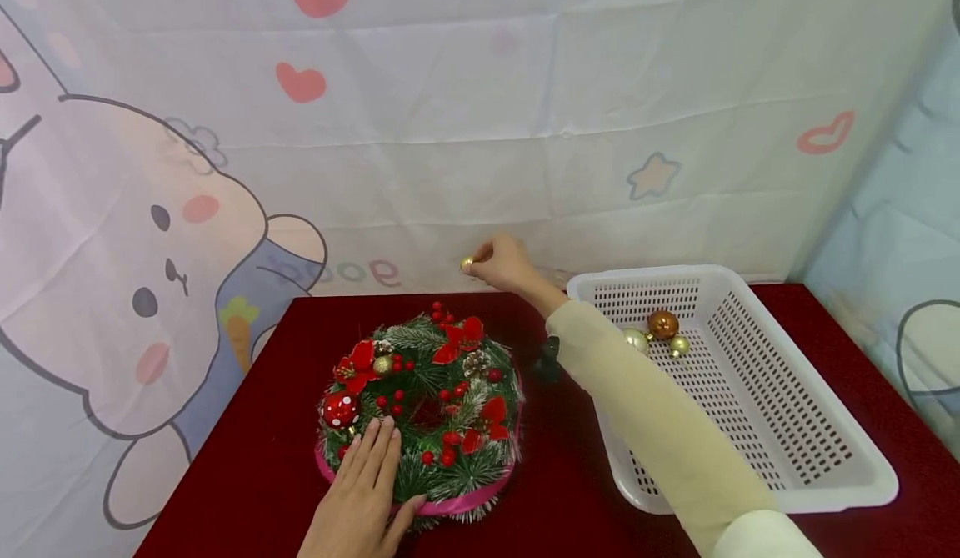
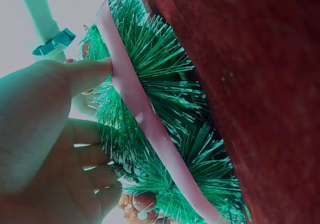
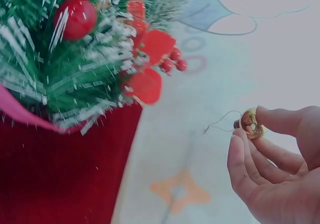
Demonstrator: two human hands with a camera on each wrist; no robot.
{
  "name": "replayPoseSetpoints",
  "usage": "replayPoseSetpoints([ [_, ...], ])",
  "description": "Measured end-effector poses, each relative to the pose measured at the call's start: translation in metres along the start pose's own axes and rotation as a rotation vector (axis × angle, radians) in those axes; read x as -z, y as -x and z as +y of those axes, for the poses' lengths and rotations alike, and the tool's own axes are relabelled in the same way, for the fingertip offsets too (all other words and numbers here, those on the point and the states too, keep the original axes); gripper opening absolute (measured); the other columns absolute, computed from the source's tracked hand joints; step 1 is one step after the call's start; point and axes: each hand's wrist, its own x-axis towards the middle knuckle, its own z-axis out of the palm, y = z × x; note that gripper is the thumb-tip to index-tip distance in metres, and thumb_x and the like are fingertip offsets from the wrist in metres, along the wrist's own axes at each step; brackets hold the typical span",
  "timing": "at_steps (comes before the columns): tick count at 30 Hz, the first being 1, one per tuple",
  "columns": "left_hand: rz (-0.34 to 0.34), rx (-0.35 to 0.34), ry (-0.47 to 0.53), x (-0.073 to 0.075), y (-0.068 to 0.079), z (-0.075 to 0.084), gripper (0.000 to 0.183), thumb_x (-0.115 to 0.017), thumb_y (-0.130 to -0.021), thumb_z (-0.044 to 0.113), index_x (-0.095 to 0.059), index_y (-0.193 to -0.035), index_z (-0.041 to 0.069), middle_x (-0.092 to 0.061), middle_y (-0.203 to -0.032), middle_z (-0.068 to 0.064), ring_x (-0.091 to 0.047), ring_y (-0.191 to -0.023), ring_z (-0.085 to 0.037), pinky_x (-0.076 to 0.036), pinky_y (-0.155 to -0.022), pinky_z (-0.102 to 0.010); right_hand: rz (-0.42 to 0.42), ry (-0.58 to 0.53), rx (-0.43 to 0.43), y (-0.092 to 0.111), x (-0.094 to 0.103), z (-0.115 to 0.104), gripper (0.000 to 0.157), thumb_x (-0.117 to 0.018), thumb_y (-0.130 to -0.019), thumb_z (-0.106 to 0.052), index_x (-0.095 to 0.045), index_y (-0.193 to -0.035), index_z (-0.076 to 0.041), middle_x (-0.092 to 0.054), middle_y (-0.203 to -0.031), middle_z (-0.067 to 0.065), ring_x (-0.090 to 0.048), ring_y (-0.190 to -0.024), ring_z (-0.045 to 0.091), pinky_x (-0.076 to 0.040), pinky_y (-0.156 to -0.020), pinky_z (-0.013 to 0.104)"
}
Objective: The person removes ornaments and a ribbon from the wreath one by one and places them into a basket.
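Observation:
A green Christmas wreath (image 1: 416,475) with red flowers, berries, pinecones and a pink ribbon (image 2: 145,116) round its side lies on the dark red cloth. On its near left part rests my left hand (image 1: 360,487), fingers straight across the top and thumb touching the ribbon. A red ball with white dots (image 1: 341,409) sits on the wreath just beyond those fingers. My right hand (image 1: 504,264) is raised past the wreath's far right side. Between thumb and fingertips it pinches a small gold bauble (image 3: 251,124), and a thin loop of thread (image 3: 222,119) trails from the bauble's cap.
A white plastic basket (image 1: 840,433) stands on the right, with a copper bauble (image 1: 663,324), a pale bauble (image 1: 636,339) and a gold one (image 1: 678,345) inside. My right sleeve (image 1: 645,408) crosses over its left wall. Printed fabric (image 1: 465,82) hangs behind the table.

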Motion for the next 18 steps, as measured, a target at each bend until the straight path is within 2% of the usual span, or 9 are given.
replayPoseSetpoints([
  [4, -0.015, 0.015, 0.012, 0.000, -0.002, 0.000, 0.079, -0.073, -0.095, 0.050, -0.053, -0.152, -0.001, -0.046, -0.164, -0.018, -0.045, -0.153, -0.037, 0.005, -0.132, -0.025, -0.006, -0.042, 0.015, 0.008, 0.020, 0.000, 0.031, -0.075, -0.098, -0.021, -0.074, -0.116, 0.004, -0.077, -0.114, 0.021, -0.076, -0.100, 0.033, -0.062, -0.076, 0.029],
  [6, -0.026, 0.018, 0.011, 0.001, -0.003, 0.001, 0.079, -0.073, -0.095, 0.049, -0.052, -0.153, -0.001, -0.046, -0.165, -0.018, -0.045, -0.154, -0.037, -0.014, -0.136, -0.037, -0.017, -0.067, 0.014, 0.014, 0.029, 0.001, 0.030, -0.075, -0.098, -0.020, -0.073, -0.116, 0.003, -0.077, -0.114, 0.022, -0.076, -0.100, 0.032, -0.064, -0.079, 0.030],
  [9, -0.041, 0.019, 0.008, 0.002, -0.004, 0.002, 0.079, -0.073, -0.095, 0.049, -0.053, -0.152, -0.001, -0.046, -0.165, -0.018, -0.045, -0.154, -0.037, -0.040, -0.125, -0.054, -0.030, -0.092, 0.018, 0.026, 0.044, 0.003, 0.029, -0.075, -0.098, -0.019, -0.072, -0.116, 0.004, -0.076, -0.114, 0.022, -0.077, -0.095, 0.028, -0.065, -0.080, 0.031],
  [14, -0.051, 0.016, 0.006, 0.003, -0.004, 0.002, 0.079, -0.073, -0.095, 0.049, -0.052, -0.153, -0.001, -0.045, -0.165, -0.018, -0.044, -0.154, -0.037, -0.043, -0.122, -0.056, -0.040, -0.149, 0.028, 0.044, 0.067, 0.008, 0.026, -0.076, -0.096, -0.014, -0.073, -0.115, 0.004, -0.077, -0.110, 0.020, -0.076, -0.085, 0.014, -0.067, -0.080, 0.028],
  [18, -0.054, 0.008, 0.004, 0.004, -0.004, 0.001, 0.079, -0.072, -0.096, 0.050, -0.052, -0.152, -0.002, -0.045, -0.165, -0.019, -0.044, -0.154, -0.038, -0.042, -0.124, -0.055, -0.031, -0.149, 0.046, 0.060, 0.085, 0.011, 0.025, -0.079, -0.093, -0.013, -0.076, -0.112, 0.003, -0.078, -0.108, 0.018, -0.074, -0.085, 0.008, -0.065, -0.084, 0.026],
])
